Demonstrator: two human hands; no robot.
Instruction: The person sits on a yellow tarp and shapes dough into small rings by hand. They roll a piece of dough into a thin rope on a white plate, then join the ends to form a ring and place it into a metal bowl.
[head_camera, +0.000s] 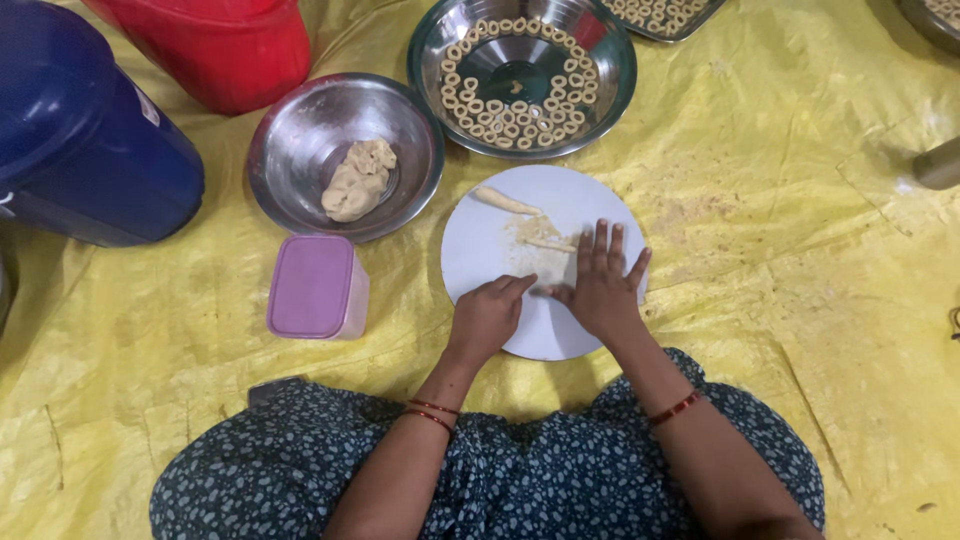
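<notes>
Rolling stage: we judged the work well along but unfinished, as our hands were on the white round board (480, 265).
Left hand (487, 318): fingers curled, tips pinching toward the board; we could not tell whether any dough sat under them.
Right hand (603, 285): spread flat, palm down, gripping nothing, pressing on a thin dough strand (549, 243).
Spare piece: a short dough roll (505, 202) lay at the board's far edge.
Left to do: a pale, soft dough lump (358, 180) waited in the steel bowl (290, 150).
Done: many small dough rings (510, 125) lined the big steel basin (620, 60) beyond.
</notes>
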